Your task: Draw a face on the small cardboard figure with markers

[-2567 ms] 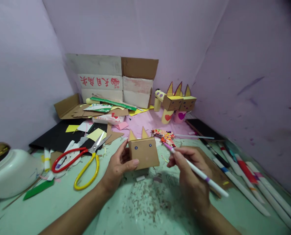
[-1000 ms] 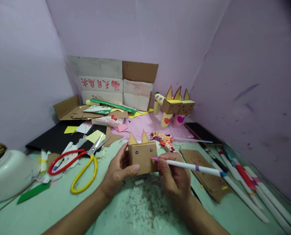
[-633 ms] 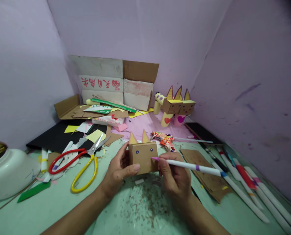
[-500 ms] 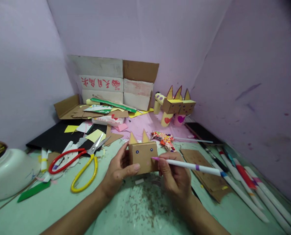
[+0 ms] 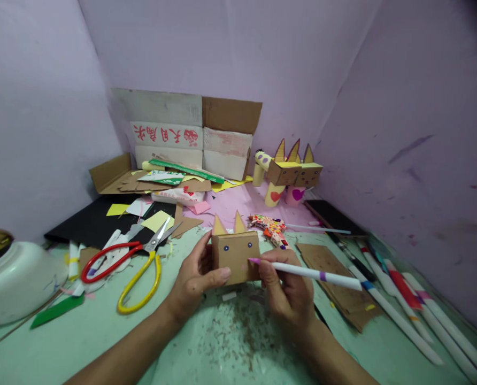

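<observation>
My left hand [image 5: 196, 280] is wrapped round the left side of a small brown cardboard box [image 5: 236, 256], its thumb across the lower front. The box has two pointed yellow ears on top, two dark eyes and a faint pink mark low on its front. In my right hand [image 5: 284, 283] is a white marker [image 5: 314, 272] with a purple band, pinched between thumb and fingers. Its pink-purple tip points left and is at the front of the box, near the pink mark. Whether the tip touches the cardboard, I cannot tell.
Scissors [image 5: 152, 246] with red and yellow handles lie at the left, near a white pot [image 5: 17, 283]. Eared cardboard figures [image 5: 284, 174] stand behind. Several markers [image 5: 402, 289] and brown cardboard pieces [image 5: 338, 283] lie right. An opened carton [image 5: 166, 133] leans on the back wall.
The whole view has shifted very slightly. Both hands keep their hold, and the marker tip has moved slightly left relative to the box.
</observation>
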Demonstrator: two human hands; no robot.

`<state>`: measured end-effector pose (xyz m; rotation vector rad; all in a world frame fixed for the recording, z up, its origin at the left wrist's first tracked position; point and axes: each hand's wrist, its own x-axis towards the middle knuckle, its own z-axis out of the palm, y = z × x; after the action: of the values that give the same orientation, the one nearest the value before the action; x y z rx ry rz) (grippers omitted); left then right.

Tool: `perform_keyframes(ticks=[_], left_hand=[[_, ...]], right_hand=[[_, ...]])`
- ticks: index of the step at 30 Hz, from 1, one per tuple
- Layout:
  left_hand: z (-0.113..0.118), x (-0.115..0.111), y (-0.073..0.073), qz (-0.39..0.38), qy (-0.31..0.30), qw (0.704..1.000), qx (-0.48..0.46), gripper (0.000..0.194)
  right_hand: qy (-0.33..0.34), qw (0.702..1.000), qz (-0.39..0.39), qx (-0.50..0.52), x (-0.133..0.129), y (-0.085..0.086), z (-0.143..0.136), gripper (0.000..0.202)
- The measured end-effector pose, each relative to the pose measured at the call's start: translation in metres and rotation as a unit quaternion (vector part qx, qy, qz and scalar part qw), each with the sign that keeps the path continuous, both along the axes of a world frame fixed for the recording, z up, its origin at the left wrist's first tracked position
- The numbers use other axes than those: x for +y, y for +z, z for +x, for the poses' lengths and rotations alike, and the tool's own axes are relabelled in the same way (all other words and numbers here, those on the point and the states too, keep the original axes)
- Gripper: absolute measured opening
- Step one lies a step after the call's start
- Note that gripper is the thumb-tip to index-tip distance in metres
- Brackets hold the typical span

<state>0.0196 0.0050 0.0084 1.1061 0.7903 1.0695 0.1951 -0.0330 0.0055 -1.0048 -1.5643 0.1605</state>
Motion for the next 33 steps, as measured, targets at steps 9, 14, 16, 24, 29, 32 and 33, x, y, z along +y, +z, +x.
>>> perform_keyframes(ticks=[9, 14, 16, 24, 29, 32, 33], left_hand=[[-0.0007, -0.0016, 0.0005, -0.011, 0.003, 1.000, -0.007, 0.096], [0.0000, -0.0004, -0.0002, -0.013, 0.007, 1.000, -0.009, 0.097], [0.0002, -0.0002, -0.0003, -0.013, 0.008, 1.000, -0.006, 0.097], [-0.0001, -0.0005, 0.0003, -0.012, 0.010, 1.000, -0.005, 0.095], [-0.0003, -0.0006, 0.0008, -0.004, 0.007, 1.000, -0.010, 0.087], [-0.0004, -0.0005, -0.0001, 0.004, 0.006, 1.000, -0.007, 0.084], [-0.0005, -0.0005, -0.0004, 0.005, 0.006, 1.000, -0.007, 0.083]], right_hand=[[0.000, 1.000, 0.005, 0.009, 0.0015, 0.0011, -0.0026, 0.011], [-0.013, 1.000, 0.004, 0.018, 0.0026, -0.0013, -0.0032, 0.009], [-0.013, 1.000, 0.003, 0.028, 0.0030, -0.0025, -0.0033, 0.008], [-0.025, 0.999, -0.005, 0.040, 0.0034, -0.0055, -0.0033, 0.008], [-0.035, 0.999, -0.005, 0.026, 0.0031, -0.0044, -0.0032, 0.005], [-0.051, 0.999, 0.006, 0.006, 0.0019, -0.0018, -0.0032, 0.006], [-0.056, 0.998, 0.011, -0.001, 0.0014, -0.0009, -0.0032, 0.006]])
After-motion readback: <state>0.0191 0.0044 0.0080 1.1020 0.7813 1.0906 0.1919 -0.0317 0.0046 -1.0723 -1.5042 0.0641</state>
